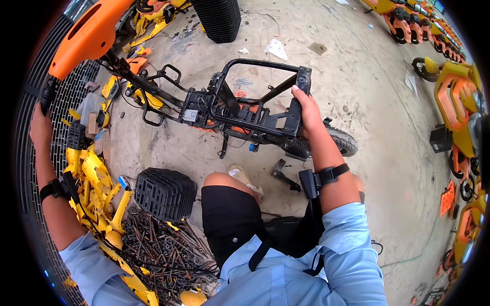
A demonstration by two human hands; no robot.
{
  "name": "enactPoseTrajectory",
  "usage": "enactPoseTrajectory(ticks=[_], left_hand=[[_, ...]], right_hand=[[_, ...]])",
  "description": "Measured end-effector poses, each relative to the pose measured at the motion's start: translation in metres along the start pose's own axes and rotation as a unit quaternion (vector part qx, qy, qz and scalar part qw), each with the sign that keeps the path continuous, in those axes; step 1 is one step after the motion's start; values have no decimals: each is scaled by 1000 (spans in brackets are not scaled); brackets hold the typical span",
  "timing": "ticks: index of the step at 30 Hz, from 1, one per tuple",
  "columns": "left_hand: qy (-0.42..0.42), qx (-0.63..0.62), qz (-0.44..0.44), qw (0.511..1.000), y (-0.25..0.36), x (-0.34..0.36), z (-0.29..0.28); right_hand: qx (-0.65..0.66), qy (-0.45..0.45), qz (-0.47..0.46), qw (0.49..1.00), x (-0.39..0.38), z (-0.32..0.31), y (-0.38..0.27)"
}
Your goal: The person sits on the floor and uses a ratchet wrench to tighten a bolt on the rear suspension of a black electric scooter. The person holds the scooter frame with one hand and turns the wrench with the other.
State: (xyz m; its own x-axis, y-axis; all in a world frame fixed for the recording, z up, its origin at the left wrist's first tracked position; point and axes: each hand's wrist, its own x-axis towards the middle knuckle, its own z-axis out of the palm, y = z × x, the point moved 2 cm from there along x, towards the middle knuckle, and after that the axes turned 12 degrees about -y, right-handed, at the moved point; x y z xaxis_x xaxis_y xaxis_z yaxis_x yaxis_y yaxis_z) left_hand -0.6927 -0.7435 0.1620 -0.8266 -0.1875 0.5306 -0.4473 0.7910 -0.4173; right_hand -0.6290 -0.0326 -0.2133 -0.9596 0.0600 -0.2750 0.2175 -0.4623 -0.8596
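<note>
The stripped black frame [240,121] is mid-view on the floor [380,102], just past the person's knees; take it as the clock's centre. At 3 o'clock the right hand [308,109] clasps its rear end, thumb on top, fingers hidden, near the wheel [345,141]. At 9 the left hand [41,126] is at the black grip [48,92]; its fingers are too obscured to tell how far they close. The orange panel [84,38] tilts at 10. A bracket [285,176] lies at 5, metal rods [163,250] at 7, yellow panels [94,173] at 8. Scooters [454,102] stand beyond 3.
</note>
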Motion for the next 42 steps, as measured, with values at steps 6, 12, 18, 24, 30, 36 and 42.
enactPoseTrajectory(ticks=[6,12,18,24,30,36,42], left_hand=[[10,15,-16,1000,6,-1,-8],[48,11,30,998,7,11,-25],[62,84,3,994,28,-20,-58],[24,102,-39,994,89,-109,-104],[-132,23,-36,990,85,-142,-119],[-351,-402,-20,845,16,-145,-113],[-368,-541,-96,750,17,-184,-95]], right_hand=[[-9,41,-7,999,-17,-6,-2],[-47,71,-3,996,-29,-10,-22],[-27,65,-2,998,-30,-19,-28],[-27,45,-6,999,-33,-7,-37],[-41,76,-4,996,-56,-7,-41],[-34,52,-8,998,-63,8,-29],[-74,12,-30,997,-69,-5,-27]])
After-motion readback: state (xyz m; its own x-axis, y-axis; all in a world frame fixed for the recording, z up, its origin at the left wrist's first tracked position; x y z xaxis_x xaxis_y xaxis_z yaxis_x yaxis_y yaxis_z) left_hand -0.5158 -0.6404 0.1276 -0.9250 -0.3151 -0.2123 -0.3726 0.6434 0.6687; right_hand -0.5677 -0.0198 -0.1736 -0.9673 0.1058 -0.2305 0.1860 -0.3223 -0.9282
